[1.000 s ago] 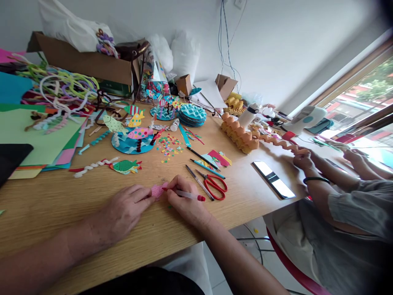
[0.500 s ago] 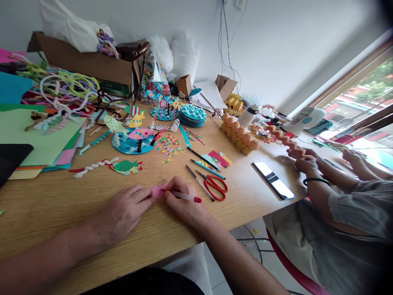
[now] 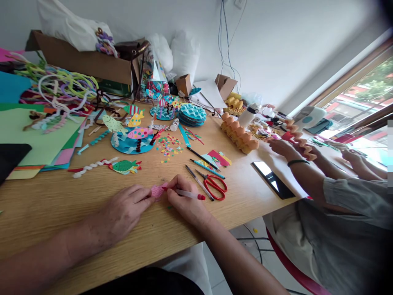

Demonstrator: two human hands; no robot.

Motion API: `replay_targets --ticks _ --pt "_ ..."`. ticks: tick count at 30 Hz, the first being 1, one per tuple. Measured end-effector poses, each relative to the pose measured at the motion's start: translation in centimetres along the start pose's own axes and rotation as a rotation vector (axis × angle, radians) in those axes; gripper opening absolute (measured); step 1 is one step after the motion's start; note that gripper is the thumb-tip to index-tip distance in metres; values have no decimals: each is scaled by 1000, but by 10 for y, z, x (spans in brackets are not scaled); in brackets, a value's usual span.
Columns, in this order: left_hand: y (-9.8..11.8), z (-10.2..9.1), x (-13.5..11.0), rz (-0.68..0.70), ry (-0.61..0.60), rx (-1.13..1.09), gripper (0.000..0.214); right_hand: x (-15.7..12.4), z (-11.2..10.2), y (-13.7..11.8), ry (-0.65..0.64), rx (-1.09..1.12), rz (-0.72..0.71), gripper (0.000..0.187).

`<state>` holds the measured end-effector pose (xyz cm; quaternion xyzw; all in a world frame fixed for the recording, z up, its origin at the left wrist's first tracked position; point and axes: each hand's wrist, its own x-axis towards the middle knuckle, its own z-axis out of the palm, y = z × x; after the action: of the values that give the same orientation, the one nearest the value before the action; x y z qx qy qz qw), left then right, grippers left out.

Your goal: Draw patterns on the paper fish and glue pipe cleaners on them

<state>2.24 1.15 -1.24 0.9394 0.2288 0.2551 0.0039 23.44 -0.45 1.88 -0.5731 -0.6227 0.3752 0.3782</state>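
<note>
My right hand (image 3: 187,203) is closed around a red felt-tip pen (image 3: 190,194), its tip on a small pink paper cut-out (image 3: 157,191) covered in fine marks. My left hand (image 3: 125,211) pins the left edge of that cut-out to the table with its fingertips, partly hiding it. Right of my right hand lie red-handled scissors (image 3: 215,186), a clear-barrelled pen (image 3: 199,182), a blue pen (image 3: 207,169) and a black pen (image 3: 202,158). A green paper fish (image 3: 125,166) on a twisted white stick (image 3: 95,167) lies beyond my left hand.
A blue wavy base with paper fish (image 3: 135,141) stands beyond, beside scattered paper dots (image 3: 169,145). Coloured sheets (image 3: 46,139) are stacked left. A phone (image 3: 272,180) lies near the right edge. A co-worker's hands (image 3: 284,149) handle an orange wavy strip (image 3: 299,137).
The pen in my right hand has shifted slightly right on the pink cut-out; my left hand stays put. The co-worker's near hand has reached forward and left, and the wavy strip has moved right.
</note>
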Motion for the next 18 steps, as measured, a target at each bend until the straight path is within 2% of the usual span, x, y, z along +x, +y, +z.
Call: replay_targets --ticks 8,14,18 --pt "0 7 -4 -35 5 2 56 0 1 -2 5 -95 -17 9" --pt "-1 -6 2 16 -48 14 54 1 1 -3 -1 -130 -1 9" --pt "-1 -7 3 -2 -46 -2 54 1 1 -1 -1 -116 -17 9"
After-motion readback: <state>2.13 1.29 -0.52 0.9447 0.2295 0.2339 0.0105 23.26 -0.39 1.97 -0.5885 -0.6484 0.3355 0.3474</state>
